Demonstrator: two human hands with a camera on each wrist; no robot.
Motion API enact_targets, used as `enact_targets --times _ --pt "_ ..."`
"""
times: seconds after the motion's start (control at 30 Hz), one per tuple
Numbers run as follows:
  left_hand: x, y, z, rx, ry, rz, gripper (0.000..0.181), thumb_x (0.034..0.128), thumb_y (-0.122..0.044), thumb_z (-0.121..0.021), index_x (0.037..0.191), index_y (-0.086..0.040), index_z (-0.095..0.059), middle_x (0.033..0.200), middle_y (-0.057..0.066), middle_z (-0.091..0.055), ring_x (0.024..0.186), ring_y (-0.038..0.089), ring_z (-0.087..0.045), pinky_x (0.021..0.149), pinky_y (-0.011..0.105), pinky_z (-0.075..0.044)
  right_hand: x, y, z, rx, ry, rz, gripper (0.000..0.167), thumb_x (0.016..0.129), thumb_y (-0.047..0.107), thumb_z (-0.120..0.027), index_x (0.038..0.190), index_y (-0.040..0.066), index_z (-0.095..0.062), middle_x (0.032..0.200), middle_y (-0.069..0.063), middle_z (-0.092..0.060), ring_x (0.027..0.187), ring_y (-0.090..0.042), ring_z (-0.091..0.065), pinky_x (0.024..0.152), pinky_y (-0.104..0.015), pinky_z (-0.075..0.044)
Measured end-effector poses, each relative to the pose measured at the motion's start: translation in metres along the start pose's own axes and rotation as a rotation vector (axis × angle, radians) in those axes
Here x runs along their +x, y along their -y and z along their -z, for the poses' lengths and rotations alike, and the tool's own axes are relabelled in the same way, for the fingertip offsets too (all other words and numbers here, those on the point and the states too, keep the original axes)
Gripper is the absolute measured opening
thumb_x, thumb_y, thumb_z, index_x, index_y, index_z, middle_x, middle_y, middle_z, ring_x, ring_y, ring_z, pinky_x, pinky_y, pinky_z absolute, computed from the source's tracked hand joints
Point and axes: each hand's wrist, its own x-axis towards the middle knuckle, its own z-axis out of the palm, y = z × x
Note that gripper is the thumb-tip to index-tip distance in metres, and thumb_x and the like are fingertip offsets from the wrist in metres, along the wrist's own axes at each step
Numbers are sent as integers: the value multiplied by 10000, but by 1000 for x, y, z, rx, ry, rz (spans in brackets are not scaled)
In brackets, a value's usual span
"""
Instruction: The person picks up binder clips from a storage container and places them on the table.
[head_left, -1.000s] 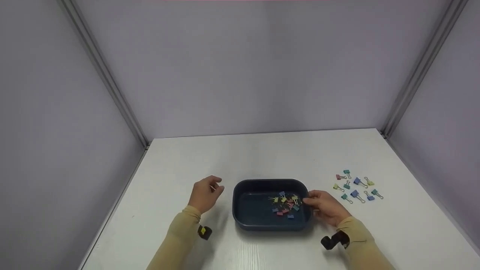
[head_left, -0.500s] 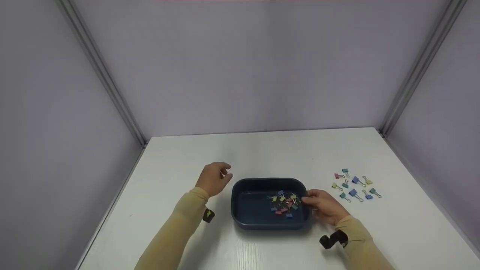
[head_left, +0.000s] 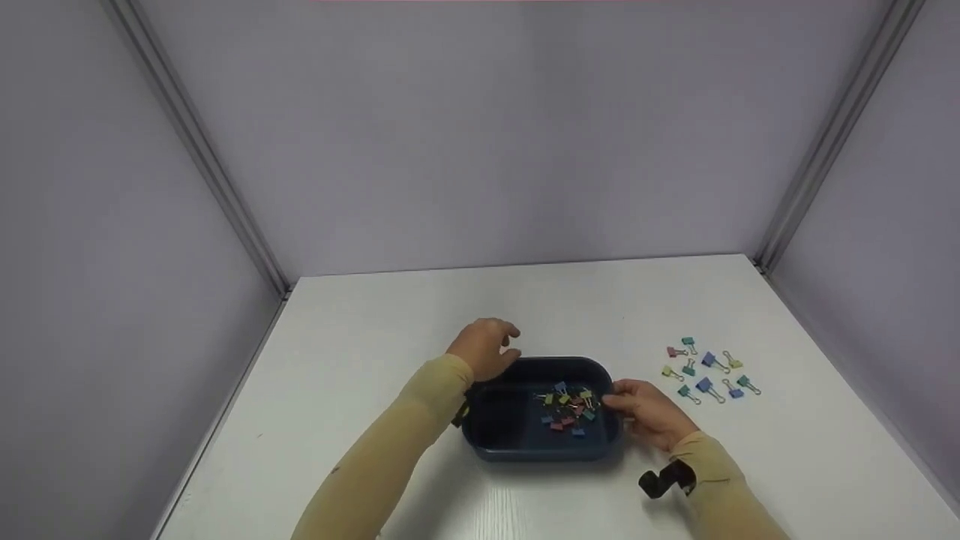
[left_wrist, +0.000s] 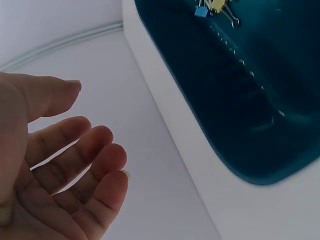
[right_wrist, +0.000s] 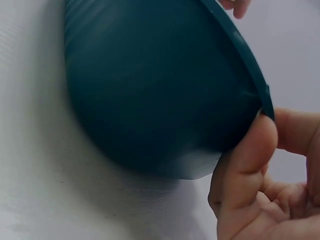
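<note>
A dark blue-green tray (head_left: 517, 454) with rounded corners stands at the near middle of the table. Several small binder clips (head_left: 568, 409) in mixed colours lie heaped in its right half. My right hand (head_left: 651, 414) pinches the tray's right rim between thumb and fingers, as the right wrist view (right_wrist: 260, 170) also shows. Over the tray's far left corner hovers my left hand (head_left: 486, 348), fingers loosely bent and nothing in it. In the left wrist view that hand (left_wrist: 70, 160) is apart from the tray (left_wrist: 200, 120).
Several loose binder clips (head_left: 705, 385) in blue, green, yellow and red are spread on the white table (head_left: 360, 337) right of the tray. Pale panels (head_left: 480, 135) enclose the table at the back and both sides.
My left hand has moved from beside the tray, away from me and to the right, over its far left corner. The right hand keeps its grip on the rim.
</note>
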Motion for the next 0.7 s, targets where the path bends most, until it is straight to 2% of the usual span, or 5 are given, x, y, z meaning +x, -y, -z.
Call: enact_targets --times 0.2,0.37,0.53,0.7 --pt "13 -19 -26 77 61 -111 307 889 -262 -692 1146 -92 -689 984 29 -687 902 144 -634 830 289 -507 -3 1 1 7 -2 2 290 894 132 -666 1098 -26 -534 1016 -98 -577 928 -262 -524 738 -338 -427" --pt "19 -31 -48 149 155 -140 323 898 -285 -679 1173 -116 -681 1068 17 -682 982 142 -624 876 280 -490 -4 1 0 -5 3 20 353 896 145 -667 1139 -52 -503 983 -94 -574 862 -224 -528 663 -303 -424" --pt "25 -43 -66 142 227 -143 326 880 -278 -699 1176 -140 -686 1070 -10 -683 971 120 -619 872 263 -486 -4 2 -1 -4 2 17 375 908 131 -646 1178 -79 -492 997 -108 -583 864 -220 -537 656 -300 -444" --pt "30 -53 -82 118 254 -194 322 842 -290 -745 1131 -156 -705 1011 -47 -699 892 67 -617 829 222 -487 -6 3 -2 -5 6 17 379 906 138 -651 1175 -81 -498 1022 -113 -582 908 -236 -532 704 -312 -449"
